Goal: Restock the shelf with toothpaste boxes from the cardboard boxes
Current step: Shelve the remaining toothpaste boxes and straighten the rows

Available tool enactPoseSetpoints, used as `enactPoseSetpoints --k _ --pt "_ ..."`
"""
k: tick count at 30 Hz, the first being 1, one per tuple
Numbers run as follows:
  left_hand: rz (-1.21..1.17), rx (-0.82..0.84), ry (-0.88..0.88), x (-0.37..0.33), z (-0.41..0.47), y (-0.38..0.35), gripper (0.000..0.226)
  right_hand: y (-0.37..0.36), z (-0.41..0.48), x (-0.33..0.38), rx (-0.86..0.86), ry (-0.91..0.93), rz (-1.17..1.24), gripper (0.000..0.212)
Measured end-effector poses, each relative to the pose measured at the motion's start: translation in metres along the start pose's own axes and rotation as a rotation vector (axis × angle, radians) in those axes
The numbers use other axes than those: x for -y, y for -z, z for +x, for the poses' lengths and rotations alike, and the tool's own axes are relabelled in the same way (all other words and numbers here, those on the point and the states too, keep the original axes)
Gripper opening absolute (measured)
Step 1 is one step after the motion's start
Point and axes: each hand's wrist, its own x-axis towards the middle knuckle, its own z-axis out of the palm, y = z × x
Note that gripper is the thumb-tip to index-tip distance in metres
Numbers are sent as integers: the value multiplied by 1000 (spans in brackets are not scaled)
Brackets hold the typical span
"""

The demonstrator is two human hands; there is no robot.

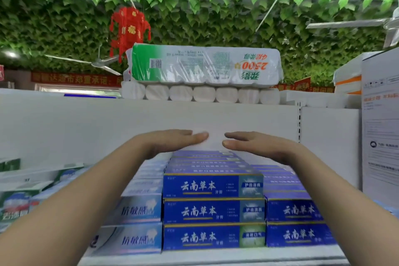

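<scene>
left hand [172, 141], right hand [257, 146] flat, apart | above toothpaste stack [212, 187] rear

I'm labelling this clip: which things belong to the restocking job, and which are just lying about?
Job: blue toothpaste boxes, pale toothpaste boxes, shelf, left hand, right hand.
Lying about: toilet roll pack, red lantern, ceiling fan.

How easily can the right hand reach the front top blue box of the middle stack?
Probably yes. The right hand hovers, fingers straight, above the back of that stack; the front top box lies uncovered just nearer the person. The left hand is beside it, not across the way.
</scene>
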Motion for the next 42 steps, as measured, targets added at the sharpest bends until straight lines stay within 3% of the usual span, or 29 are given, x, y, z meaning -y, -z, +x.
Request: enactPoseSetpoints --k 4,8,12,19,25,29,32,35,38,42 --pt "599 174 30 -18 -24 -20 112 -15 -42 12 117 3 -293 89" --pt "757 219 91 -16 -26 -39 123 -37 -56 7 117 -29 -403 98" --pt "838 188 102 -12 -22 -46 125 -49 -57 -1 13 39 -527 101" --pt "852 52 39 2 -18 -54 120 -59 -49 -14 -179 46 -682 98" --pt "726 -136 -80 15 -47 -55 123 -58 -52 -18 -181 59 -631 94" --pt "567 -208 55 53 -105 -10 126 -58 -54 -8 -151 57 -650 103" --pt "563 -213 215 96 -146 35 135 -72 -56 20 -274 166 -574 107" --pt "624 -170 265 134 -167 60 124 -97 -58 63 -334 275 -538 106" --pt "655 -90 204 152 -177 71 119 -127 -55 99 -336 286 -558 94" --pt "675 -25 38 171 -173 86 87 -169 -41 135 -333 234 -578 84"
